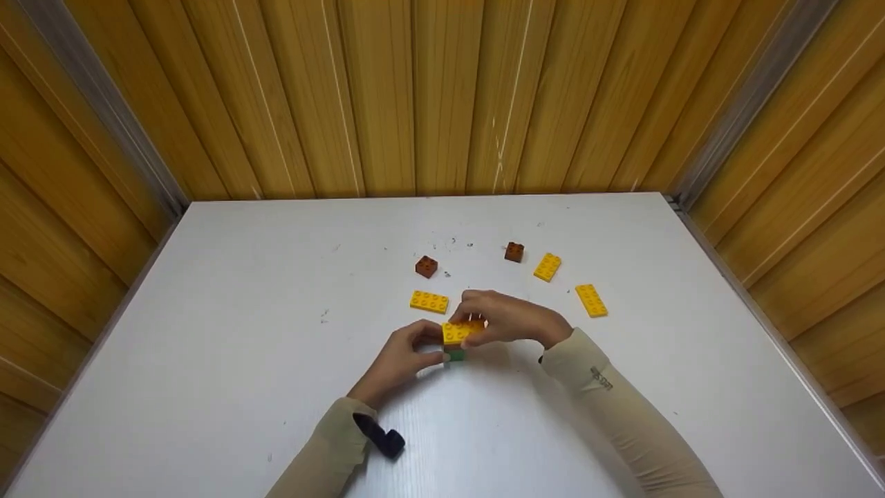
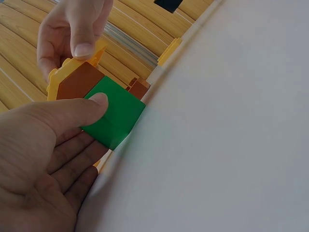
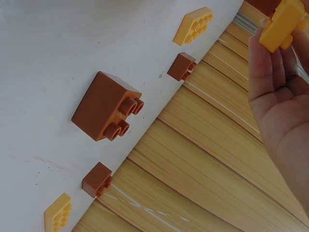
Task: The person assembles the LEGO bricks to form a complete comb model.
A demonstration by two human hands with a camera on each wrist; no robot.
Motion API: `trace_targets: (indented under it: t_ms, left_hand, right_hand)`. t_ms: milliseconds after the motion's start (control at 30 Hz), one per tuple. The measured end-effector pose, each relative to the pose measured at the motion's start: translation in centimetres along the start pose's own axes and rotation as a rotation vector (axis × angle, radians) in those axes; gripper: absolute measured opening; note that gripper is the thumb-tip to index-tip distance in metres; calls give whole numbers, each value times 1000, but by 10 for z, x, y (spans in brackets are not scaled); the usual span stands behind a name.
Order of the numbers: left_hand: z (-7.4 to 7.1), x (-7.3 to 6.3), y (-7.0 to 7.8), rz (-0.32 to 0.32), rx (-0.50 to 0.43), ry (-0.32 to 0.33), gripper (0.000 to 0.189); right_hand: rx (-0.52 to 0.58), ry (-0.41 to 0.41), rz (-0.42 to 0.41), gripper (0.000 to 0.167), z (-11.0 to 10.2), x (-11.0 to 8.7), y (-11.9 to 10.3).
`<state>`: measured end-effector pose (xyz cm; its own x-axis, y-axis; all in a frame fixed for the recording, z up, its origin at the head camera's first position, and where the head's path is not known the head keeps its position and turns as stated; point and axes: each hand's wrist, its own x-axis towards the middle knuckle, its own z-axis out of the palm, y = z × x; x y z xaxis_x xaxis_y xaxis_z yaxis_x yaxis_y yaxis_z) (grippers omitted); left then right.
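Note:
A small stack stands near the table's middle: a green brick [image 2: 116,113] at the bottom, a brown brick [image 2: 79,79] above it, and a yellow flat brick [image 1: 454,333] with studs on top. My left hand [image 1: 401,356] grips the stack from the left; in the left wrist view its thumb lies on the green brick. From the right, my right hand [image 1: 508,318] pinches the yellow flat brick, which juts out past the brown one. In the right wrist view, the right hand [image 3: 285,106] and the held yellow flat brick [image 3: 285,24] are partly cut off by the frame.
Loose brown bricks [image 1: 426,266] and yellow flat bricks [image 1: 429,301] lie on the white table [image 1: 242,332] beyond and to the right of my hands. Another brown brick [image 3: 104,108] shows large in the right wrist view. Yellow panelled walls [image 1: 442,104] enclose the table's back and sides.

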<state>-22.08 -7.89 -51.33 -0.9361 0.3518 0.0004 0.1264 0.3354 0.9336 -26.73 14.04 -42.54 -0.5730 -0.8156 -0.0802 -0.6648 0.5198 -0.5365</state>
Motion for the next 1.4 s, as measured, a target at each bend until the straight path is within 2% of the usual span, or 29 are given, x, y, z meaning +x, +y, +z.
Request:
trace_targets:
  t_ms: [367, 867, 1000, 1233, 1400]
  left_hand:
    - [-1, 2, 0, 15, 9, -4, 33]
    - [0, 2, -1, -7, -17, -15, 35]
    - [0, 2, -1, -24, -19, -13, 37]
    - [0, 1, -2, -1, -15, -14, 35]
    - [1, 1, -3, -30, -22, -9, 35]
  right_hand:
    - [-40, -6, 29, 36, -1, -2, -3]
    - [-29, 8, -41, 40, -5, -6, 1]
    - [-26, 11, -25, 40, -9, -8, 2]
    - [19, 13, -6, 37, -17, -11, 9]
    - [64, 19, 30, 39, -21, -13, 15]
